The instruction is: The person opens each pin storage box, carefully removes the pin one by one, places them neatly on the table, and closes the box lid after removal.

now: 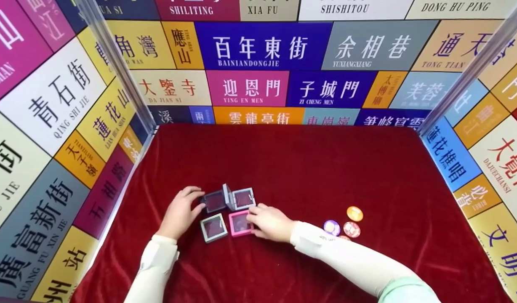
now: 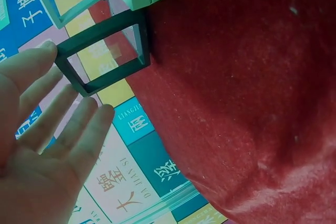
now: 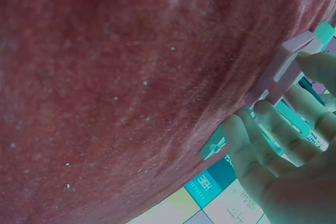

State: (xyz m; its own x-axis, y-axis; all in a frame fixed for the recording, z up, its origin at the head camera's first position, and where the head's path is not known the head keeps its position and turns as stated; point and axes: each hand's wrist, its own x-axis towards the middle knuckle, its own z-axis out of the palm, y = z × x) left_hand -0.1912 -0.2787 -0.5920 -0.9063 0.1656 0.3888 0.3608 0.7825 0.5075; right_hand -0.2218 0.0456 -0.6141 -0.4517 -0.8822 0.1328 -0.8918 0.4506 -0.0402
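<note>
Four small square display frames with clear windows stand grouped on the red cloth. My left hand (image 1: 180,214) holds the left side of the black frame (image 2: 113,74), thumb at one corner and fingertips by the other. My right hand (image 1: 271,222) grips the right side of the pink frame (image 1: 240,223) between thumb and fingers. A grey frame (image 1: 243,198) stands hinged open behind the pink one, its lid upright beside the black frame. The pale green frame (image 1: 214,228) lies flat at the front left, apart from both hands.
Several round badges lie to the right, among them an orange one (image 1: 355,213), a purple one (image 1: 331,227) and a red one (image 1: 351,229), partly beside my right sleeve. Walls of coloured sign panels (image 1: 262,46) enclose the red-covered table (image 1: 292,164).
</note>
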